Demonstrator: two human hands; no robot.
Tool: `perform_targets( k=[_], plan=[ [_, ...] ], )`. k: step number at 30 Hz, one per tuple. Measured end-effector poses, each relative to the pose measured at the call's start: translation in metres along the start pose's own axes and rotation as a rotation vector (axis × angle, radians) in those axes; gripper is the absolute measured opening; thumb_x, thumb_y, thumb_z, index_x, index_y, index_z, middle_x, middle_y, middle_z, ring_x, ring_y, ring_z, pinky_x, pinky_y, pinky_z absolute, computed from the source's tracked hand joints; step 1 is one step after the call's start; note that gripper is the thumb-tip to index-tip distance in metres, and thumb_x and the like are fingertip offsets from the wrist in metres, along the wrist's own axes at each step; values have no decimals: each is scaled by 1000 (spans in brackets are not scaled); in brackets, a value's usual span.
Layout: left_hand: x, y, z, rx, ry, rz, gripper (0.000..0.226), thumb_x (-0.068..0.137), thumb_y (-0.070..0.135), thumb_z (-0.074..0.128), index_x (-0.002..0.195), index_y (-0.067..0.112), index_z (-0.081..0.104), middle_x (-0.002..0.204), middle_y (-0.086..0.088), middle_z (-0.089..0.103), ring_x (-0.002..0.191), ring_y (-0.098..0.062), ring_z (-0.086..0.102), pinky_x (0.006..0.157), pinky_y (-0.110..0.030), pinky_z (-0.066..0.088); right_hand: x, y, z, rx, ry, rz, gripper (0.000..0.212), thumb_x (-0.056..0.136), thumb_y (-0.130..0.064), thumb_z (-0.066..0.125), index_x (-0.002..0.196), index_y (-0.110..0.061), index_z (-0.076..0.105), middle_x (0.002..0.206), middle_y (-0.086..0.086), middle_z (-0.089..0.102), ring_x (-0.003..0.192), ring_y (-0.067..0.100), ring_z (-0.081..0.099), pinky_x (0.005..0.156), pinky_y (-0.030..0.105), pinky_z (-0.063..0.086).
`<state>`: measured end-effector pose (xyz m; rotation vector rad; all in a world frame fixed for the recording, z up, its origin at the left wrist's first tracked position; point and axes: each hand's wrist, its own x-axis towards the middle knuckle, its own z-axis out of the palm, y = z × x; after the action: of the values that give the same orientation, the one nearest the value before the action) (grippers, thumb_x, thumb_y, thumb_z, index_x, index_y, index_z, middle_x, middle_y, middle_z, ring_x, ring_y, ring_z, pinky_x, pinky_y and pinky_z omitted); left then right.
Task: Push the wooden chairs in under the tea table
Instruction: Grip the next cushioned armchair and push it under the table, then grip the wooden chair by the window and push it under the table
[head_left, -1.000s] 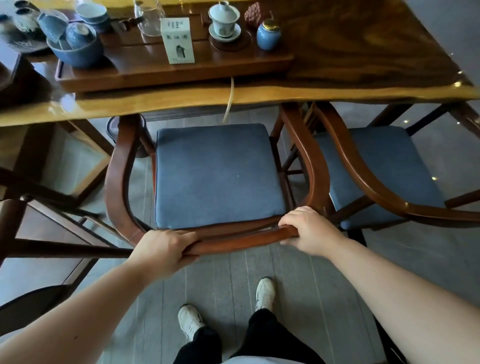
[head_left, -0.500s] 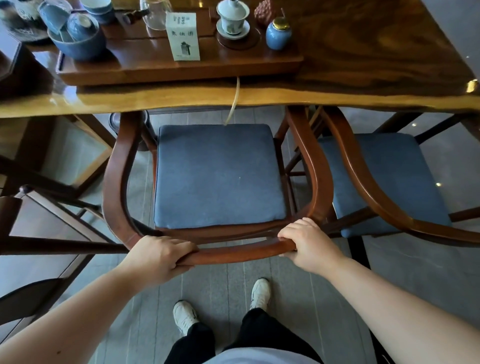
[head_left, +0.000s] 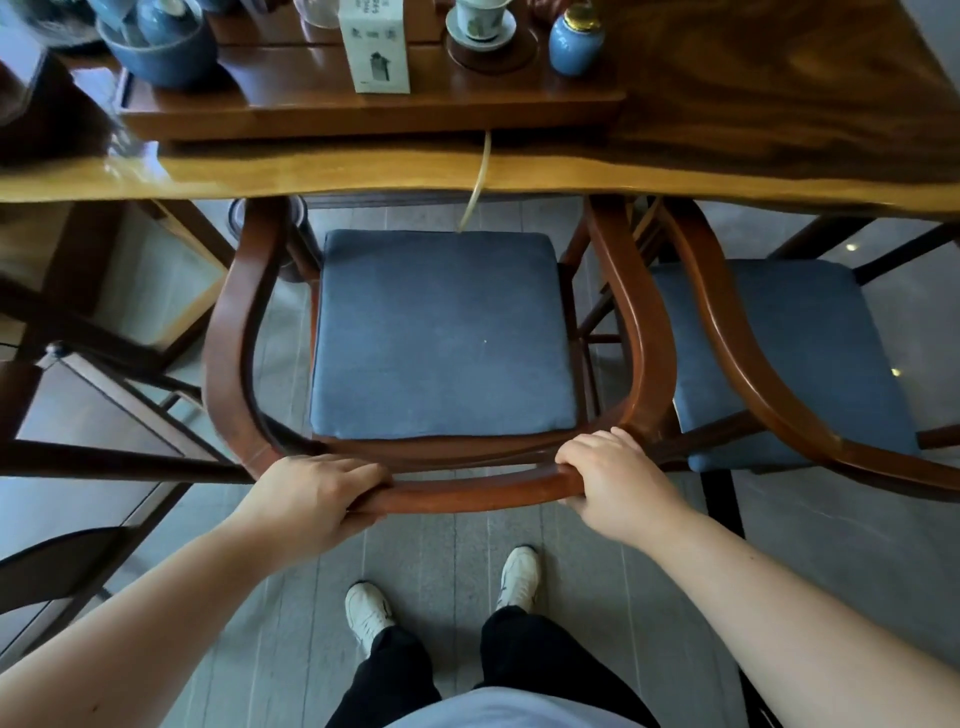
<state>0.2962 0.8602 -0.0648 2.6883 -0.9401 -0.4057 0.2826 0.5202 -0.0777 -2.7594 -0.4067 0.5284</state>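
Observation:
A wooden chair (head_left: 228, 332) with a curved back rail and a blue seat cushion (head_left: 441, 338) stands in front of me, its arm tips under the edge of the tea table (head_left: 779, 104). My left hand (head_left: 311, 493) grips the left part of the back rail. My right hand (head_left: 608, 478) grips the same rail further right. A second wooden chair (head_left: 727, 332) with a blue cushion stands close on the right, its front under the table edge.
A wooden tea tray (head_left: 363, 104) on the table carries blue bowls (head_left: 166, 52), a white box (head_left: 374, 47), a lidded cup (head_left: 480, 21) and a small blue jar (head_left: 576, 41). A pale tube (head_left: 480, 176) hangs over the table edge. Dark furniture (head_left: 78, 457) stands at the left. My white shoes (head_left: 369, 613) are on grey floor.
The chair has slid forward toward the table with both hands still on its back rail, and the table edge now sits closer over the cushion's front.

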Motion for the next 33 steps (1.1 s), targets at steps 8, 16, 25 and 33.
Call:
perform_targets(
  k=[8, 16, 25, 33],
  plan=[
    [-23, 33, -2, 156, 81, -248, 70, 66, 38, 82, 123, 8, 55, 115, -10, 66, 106, -30, 61, 94, -46, 50, 7, -26, -9, -139, -59, -235, 71, 78, -56, 65, 137, -24, 42, 139, 0, 50, 127, 22, 44, 112, 50, 25],
    [-116, 33, -28, 346, 114, -566, 73, 78, 52, 64, 136, 12, 45, 131, -16, 57, 123, -37, 49, 105, -54, 38, 49, -121, -11, -254, -90, -567, 82, 79, -67, 54, 145, -25, 28, 152, 6, 34, 135, 26, 32, 115, 52, 18],
    [-254, -24, -57, 333, 146, -861, 71, 77, 50, 68, 133, 11, 49, 131, -15, 58, 121, -38, 50, 105, -55, 37, 95, -279, 10, -340, -74, -817, 80, 84, -61, 53, 148, -24, 23, 155, 9, 28, 139, 26, 27, 116, 50, 14],
    [-357, -83, -51, 257, 111, -1070, 75, 82, 56, 59, 142, 16, 37, 144, -12, 45, 134, -34, 36, 113, -51, 27, 136, -389, 44, -422, -108, -896, 80, 82, -58, 57, 147, -23, 24, 153, 9, 32, 136, 26, 31, 114, 49, 17]
  ],
)
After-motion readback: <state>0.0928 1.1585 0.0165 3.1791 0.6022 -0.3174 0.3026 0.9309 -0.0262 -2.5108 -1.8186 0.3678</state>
